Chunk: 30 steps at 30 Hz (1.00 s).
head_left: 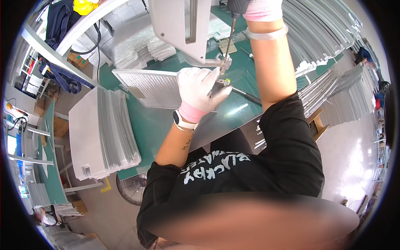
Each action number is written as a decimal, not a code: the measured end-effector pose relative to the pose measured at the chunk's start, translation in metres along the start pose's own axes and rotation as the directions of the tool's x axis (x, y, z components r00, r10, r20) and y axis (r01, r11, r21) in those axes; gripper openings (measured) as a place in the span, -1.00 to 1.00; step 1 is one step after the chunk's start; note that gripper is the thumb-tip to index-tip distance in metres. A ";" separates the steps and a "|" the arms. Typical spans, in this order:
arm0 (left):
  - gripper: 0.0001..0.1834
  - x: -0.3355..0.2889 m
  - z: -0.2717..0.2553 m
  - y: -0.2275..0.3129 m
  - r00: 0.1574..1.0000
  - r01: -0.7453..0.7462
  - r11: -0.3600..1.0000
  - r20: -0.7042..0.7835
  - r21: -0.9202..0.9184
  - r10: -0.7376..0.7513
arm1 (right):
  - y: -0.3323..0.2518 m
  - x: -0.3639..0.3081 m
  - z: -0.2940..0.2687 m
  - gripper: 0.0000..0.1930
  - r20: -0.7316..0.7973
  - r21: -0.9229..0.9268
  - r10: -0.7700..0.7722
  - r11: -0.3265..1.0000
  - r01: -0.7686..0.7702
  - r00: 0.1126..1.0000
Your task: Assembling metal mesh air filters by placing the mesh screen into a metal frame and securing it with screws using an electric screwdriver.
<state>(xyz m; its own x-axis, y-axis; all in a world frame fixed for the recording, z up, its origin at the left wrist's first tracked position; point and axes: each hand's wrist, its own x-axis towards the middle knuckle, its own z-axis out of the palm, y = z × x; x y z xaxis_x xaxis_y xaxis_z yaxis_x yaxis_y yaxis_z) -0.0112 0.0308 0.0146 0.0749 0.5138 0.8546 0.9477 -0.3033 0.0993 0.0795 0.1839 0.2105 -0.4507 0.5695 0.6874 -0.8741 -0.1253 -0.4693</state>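
My left hand, in a white glove with a pink cuff, is closed at the right end of a silver framed panel with a textured face. A dark part with a yellow-green tip shows between its thumb and fingers. Directly above stands a bench press with a metal clamp head. A rod rises from that head to a ribbed dark lever handle. Against this handle is my right hand, also gloved; the top edge cuts off its fingers, though it appears closed on the handle.
A tall stack of silver panels stands at the left of the green table. More sheets lie behind, and long stacked strips fill the right. A dark rod lies near the press. Below left is a floor fan.
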 end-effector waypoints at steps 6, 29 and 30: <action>-0.60 -0.003 -0.007 -0.006 1.000 -0.013 0.990 0.020 -0.139 0.016 | 0.015 -0.023 0.001 -0.76 0.280 0.320 0.176 0.910 -0.265 0.944; -0.72 -0.017 -0.004 -0.013 1.000 0.003 0.957 -0.015 -0.290 -0.008 | 0.024 -0.095 -0.021 -0.71 0.004 -0.199 0.082 0.977 -0.079 0.997; -0.71 -0.015 -0.004 -0.014 1.000 -0.007 0.964 -0.016 -0.266 0.003 | 0.016 -0.090 -0.021 -0.70 -0.130 -0.246 0.038 0.967 -0.069 0.991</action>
<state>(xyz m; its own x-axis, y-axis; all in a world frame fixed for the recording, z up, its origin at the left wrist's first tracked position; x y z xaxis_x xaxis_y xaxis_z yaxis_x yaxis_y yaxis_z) -0.0271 0.0245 0.0021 0.0728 0.4997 0.8631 0.8305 -0.5095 0.2250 0.1096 0.1475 0.1292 -0.4564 0.6647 0.5915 -0.7692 0.0395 -0.6378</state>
